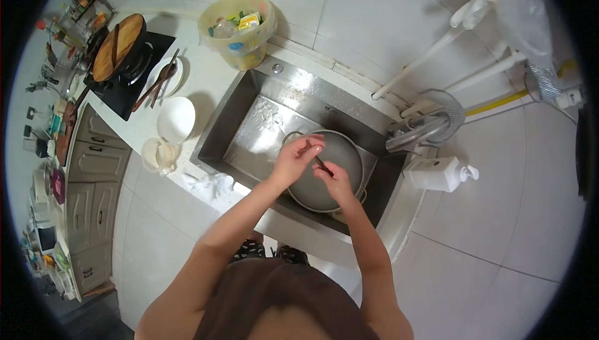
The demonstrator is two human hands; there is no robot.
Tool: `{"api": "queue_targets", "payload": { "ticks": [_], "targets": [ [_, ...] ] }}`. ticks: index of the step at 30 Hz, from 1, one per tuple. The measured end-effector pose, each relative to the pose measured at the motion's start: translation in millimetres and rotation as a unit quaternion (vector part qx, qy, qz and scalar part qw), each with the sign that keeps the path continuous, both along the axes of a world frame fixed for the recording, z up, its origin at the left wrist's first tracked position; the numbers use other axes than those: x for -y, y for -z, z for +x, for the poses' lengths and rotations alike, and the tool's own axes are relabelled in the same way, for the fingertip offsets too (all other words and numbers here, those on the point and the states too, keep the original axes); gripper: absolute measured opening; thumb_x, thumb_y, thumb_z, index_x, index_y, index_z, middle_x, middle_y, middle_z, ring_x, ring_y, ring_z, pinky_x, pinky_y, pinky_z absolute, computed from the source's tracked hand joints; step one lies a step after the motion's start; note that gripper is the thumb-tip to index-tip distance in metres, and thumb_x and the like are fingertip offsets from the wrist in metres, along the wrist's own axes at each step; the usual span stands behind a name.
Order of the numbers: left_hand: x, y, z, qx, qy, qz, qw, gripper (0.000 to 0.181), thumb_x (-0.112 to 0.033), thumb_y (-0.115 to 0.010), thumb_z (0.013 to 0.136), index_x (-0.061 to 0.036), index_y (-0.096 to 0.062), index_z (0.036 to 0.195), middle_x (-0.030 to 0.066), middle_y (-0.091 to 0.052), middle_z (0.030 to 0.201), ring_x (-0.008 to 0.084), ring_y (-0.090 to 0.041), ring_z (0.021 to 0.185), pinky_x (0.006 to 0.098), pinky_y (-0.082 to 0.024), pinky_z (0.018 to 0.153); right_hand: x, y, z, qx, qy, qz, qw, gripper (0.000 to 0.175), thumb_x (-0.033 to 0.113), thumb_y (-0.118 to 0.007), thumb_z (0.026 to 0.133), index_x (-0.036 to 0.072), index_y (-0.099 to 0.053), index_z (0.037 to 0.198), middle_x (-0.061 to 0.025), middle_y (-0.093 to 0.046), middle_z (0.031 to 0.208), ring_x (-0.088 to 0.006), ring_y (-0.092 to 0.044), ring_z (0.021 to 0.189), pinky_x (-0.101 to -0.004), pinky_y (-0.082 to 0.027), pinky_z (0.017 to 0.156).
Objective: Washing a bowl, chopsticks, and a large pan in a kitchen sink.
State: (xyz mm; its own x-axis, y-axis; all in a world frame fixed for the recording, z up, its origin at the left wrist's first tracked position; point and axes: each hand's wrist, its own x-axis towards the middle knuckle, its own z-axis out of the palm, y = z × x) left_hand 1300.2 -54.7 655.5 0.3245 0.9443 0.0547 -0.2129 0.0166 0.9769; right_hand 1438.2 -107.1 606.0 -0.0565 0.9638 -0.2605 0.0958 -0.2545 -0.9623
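My left hand [297, 157] and my right hand [336, 181] meet above a large round two-handled pot [325, 210] in the stainless steel sink [252, 129]. Between them they grip a short, slim dark brown piece [321, 164]; its exact kind is too small to tell. The left fingers cover its upper end, while the right fingers pinch lower down. Cloudy greyish liquid [323, 192] appears to fill the pot. Part of the pot's left rim is hidden behind my left hand and wrist.
A metal faucet [416, 134] and white pump bottle [435, 173] stand at the sink's right. Leftward are a lined bin [245, 61], white bowl [177, 120], plate [175, 85] with utensils, plastic jug [152, 155] and white cloth [210, 185]. A wooden-lidded pan [124, 47] sits on the stove.
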Motion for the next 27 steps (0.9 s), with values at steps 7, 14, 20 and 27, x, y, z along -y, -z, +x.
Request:
{"api": "queue_targets", "payload": {
  "ticks": [7, 14, 20, 27],
  "targets": [
    [-2.2, -44.6, 6.5, 0.124, -0.039, -0.126, 0.983, 0.017, -0.009, -0.042, 0.081, 0.0015, -0.051, 0.091, 0.0072, -0.054, 0.091, 0.0116, -0.052, 0.079, 0.0223, -0.041, 0.070, -4.0, -38.9, 0.3, -0.104, 0.091, 0.076, 0.988, 0.022, 0.009, -0.044, 0.079, 0.002, -0.049, 0.100, 0.0000, -0.046, 0.093, -0.0075, -0.046, 0.077, -0.0169, -0.037, 0.062],
    [4.9, -19.7, 35.6, -0.090, 0.074, -0.031, 0.993, 0.018, -0.011, -0.048, 0.078, -0.0010, -0.052, 0.093, 0.0004, -0.055, 0.078, 0.0066, -0.047, 0.064, 0.0185, -0.039, 0.056, -4.6, -36.0, 14.6, -0.014, 0.042, 0.169, 0.985, 0.027, 0.012, -0.044, 0.080, 0.003, -0.046, 0.105, -0.0066, -0.038, 0.111, -0.0126, -0.042, 0.091, -0.0236, -0.038, 0.071],
    [-9.7, -7.6, 51.1, 0.029, 0.071, -0.238, 0.968, 0.012, -0.005, -0.042, 0.080, -0.0051, -0.048, 0.090, 0.0046, -0.054, 0.090, 0.0138, -0.050, 0.089, 0.0249, -0.040, 0.075, -24.4, -61.3, 124.3, 0.703, 0.063, 0.085, 0.703, 0.028, 0.027, -0.051, 0.071, 0.003, -0.054, 0.085, -0.0147, -0.048, 0.099, -0.0257, -0.044, 0.096, -0.0363, -0.036, 0.078],
    [-5.1, 31.7, 84.5, 0.018, 0.082, -0.155, 0.984, 0.012, -0.005, -0.044, 0.079, -0.0035, -0.050, 0.089, 0.0031, -0.053, 0.084, 0.0097, -0.049, 0.081, 0.0219, -0.039, 0.072, -25.9, -19.7, 149.6, 0.589, 0.074, 0.007, 0.804, 0.036, 0.025, -0.054, 0.069, 0.003, -0.048, 0.097, -0.0152, -0.048, 0.098, -0.0282, -0.047, 0.091, -0.0355, -0.038, 0.076]
  ]
}}
